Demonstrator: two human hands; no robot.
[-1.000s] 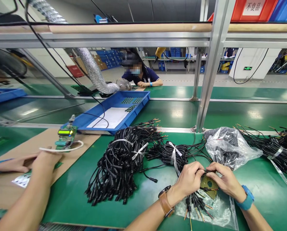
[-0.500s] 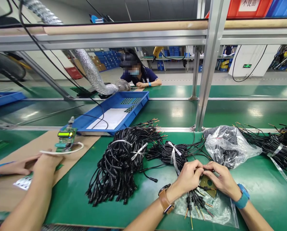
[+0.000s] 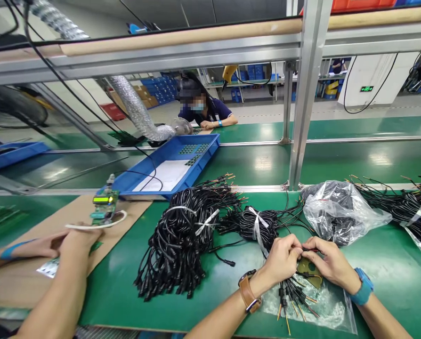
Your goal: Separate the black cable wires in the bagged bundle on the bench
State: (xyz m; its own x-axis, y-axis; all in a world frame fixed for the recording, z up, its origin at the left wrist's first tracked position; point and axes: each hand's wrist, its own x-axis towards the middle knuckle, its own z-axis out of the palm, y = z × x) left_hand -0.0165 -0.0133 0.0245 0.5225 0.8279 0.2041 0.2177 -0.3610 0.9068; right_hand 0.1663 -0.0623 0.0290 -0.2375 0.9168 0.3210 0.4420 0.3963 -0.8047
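Note:
My left hand [image 3: 284, 256], with a brown-strapped watch on its wrist, and my right hand [image 3: 325, 259], with a blue wristband, meet fingertip to fingertip. Both are closed in a pinch on a thin black cable; its end is mostly hidden by the fingers. Below them lies a brownish plate with holes [image 3: 310, 270]. Several short black cable ends with bare coloured wires [image 3: 295, 294] fan out beside it on a clear plastic bag [image 3: 332, 308]. Just behind my left hand rests a tied coil of black cable [image 3: 255, 223].
A larger black cable bundle [image 3: 182, 235] lies left, and another bundle [image 3: 413, 214] far right. Behind my right hand sits a filled plastic bag [image 3: 341, 214]. A co-worker's arms [image 3: 60, 278] reach toward a lit circuit board [image 3: 104, 207]. A blue tray [image 3: 210, 150] and metal post [image 3: 304, 103] stand behind.
The view has shifted slightly, so the bench items sit a little further right. My hands stay together, pinching the cable, with barely any finger movement.

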